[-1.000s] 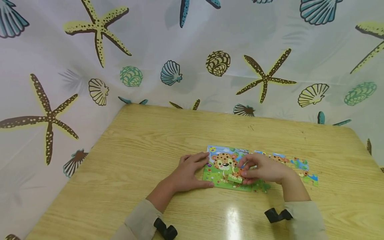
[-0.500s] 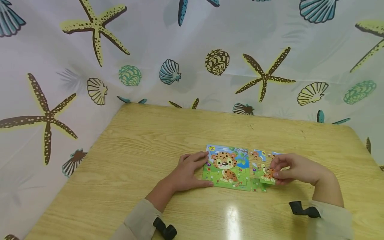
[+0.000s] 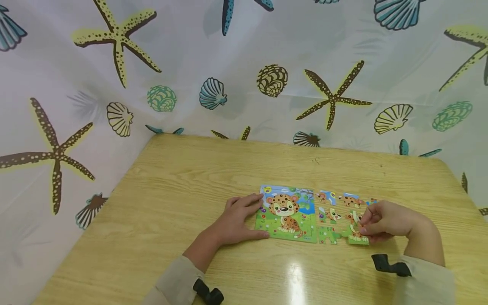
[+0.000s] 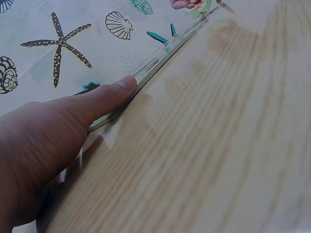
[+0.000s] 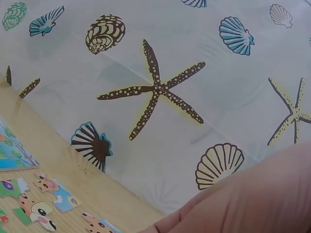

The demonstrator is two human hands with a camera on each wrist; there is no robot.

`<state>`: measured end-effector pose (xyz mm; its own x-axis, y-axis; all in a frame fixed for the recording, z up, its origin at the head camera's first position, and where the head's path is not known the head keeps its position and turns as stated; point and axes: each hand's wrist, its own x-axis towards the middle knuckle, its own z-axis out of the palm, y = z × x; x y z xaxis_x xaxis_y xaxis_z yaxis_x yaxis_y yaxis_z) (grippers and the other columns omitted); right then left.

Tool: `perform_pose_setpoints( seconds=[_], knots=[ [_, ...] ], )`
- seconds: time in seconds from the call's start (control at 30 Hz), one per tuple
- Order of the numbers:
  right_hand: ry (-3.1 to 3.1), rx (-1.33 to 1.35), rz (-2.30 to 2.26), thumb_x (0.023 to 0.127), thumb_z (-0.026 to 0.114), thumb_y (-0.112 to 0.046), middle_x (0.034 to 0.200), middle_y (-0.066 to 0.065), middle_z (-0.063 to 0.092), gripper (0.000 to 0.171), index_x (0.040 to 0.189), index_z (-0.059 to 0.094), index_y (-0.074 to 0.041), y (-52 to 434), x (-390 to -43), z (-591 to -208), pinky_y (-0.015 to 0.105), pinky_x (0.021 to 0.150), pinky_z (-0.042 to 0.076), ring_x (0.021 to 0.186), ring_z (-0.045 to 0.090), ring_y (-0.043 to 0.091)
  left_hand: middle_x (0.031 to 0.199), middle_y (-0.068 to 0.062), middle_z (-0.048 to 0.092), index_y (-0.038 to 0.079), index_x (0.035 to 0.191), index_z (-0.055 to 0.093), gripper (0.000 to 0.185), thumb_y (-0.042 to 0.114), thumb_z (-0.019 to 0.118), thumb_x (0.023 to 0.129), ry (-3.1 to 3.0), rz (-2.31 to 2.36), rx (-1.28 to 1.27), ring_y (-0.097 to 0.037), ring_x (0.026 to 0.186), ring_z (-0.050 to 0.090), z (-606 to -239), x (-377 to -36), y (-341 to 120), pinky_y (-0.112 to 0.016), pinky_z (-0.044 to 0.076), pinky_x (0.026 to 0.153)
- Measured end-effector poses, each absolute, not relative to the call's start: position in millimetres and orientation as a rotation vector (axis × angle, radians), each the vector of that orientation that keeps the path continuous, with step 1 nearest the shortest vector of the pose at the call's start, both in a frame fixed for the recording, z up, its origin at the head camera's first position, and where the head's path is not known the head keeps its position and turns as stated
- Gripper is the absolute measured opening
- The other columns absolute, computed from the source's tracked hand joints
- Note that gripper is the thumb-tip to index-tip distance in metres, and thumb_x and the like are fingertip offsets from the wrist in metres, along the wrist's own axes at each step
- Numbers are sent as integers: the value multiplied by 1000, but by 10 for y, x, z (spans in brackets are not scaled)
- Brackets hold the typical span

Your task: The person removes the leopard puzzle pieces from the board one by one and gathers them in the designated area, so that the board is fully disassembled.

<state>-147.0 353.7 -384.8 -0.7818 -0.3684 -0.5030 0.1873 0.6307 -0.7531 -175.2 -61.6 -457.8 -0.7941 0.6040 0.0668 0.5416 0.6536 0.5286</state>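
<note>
A square puzzle board (image 3: 272,226) with a spotted leopard cub picture lies flat on the table. My left hand (image 3: 238,220) rests along its left side, fingertips at the edge. In the left wrist view the thumb of that hand (image 4: 63,126) lies on the board's edge (image 4: 160,62). To the right of the board, my right hand (image 3: 396,222) pinches a jigsaw piece (image 3: 358,238) showing the cub's body and paws on green. That piece is over the lower row of loose pieces, partly covered by my fingers; whether it touches the table I cannot tell.
Loose jigsaw pieces (image 3: 330,215) lie in rough rows right of the board, including a green flowered piece (image 3: 327,235) and a spotted one (image 3: 350,200). Some sit behind my right hand. A shell-and-starfish curtain (image 3: 244,55) borders the wooden table (image 3: 198,178) at back and left.
My right hand has carried the jigsaw piece from above the board rightward to the loose pieces, then lowered it toward the bottom row. The left hand stays on the board.
</note>
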Motion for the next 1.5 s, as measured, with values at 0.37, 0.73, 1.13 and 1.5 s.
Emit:
perform_pose_setpoints(
  seconds=[0.37, 0.73, 1.13, 1.5],
  knots=[
    [2366, 140, -864, 84, 80, -13, 75, 4, 71, 19, 89, 69, 1, 3488, -1427, -3813, 29, 62, 55, 62, 64, 13, 164, -2, 31, 6, 153, 39, 96, 61, 74, 82, 2740, 832, 950, -22, 151, 29, -4580, -1745, -624, -53, 16, 117],
    [2452, 203, -723, 75, 87, -18, 69, 1, 71, 20, 79, 74, -2, 3353, -1488, -3800, 30, 61, 48, 62, 60, 13, 164, -1, 30, 8, 153, 38, 97, 62, 74, 82, 2746, 815, 951, -22, 152, 28, -4585, -1755, -637, -53, 15, 117],
    [2425, 95, -732, 78, 83, -15, 73, 2, 59, 32, 94, 61, 2, 3329, -1496, -3780, 30, 61, 44, 61, 49, 12, 164, -1, 30, 7, 153, 37, 96, 61, 74, 82, 2739, 819, 949, -21, 152, 28, -4588, -1748, -626, -53, 15, 117],
    [2394, -314, -1035, 94, 68, -14, 88, 6, 64, 22, 107, 66, 4, 2931, -1580, -3752, 33, 67, 51, 75, 58, 16, 164, -2, 30, 7, 153, 38, 96, 59, 75, 82, 2738, 828, 946, -23, 153, 27, -4581, -1746, -616, -53, 16, 118]
  ],
)
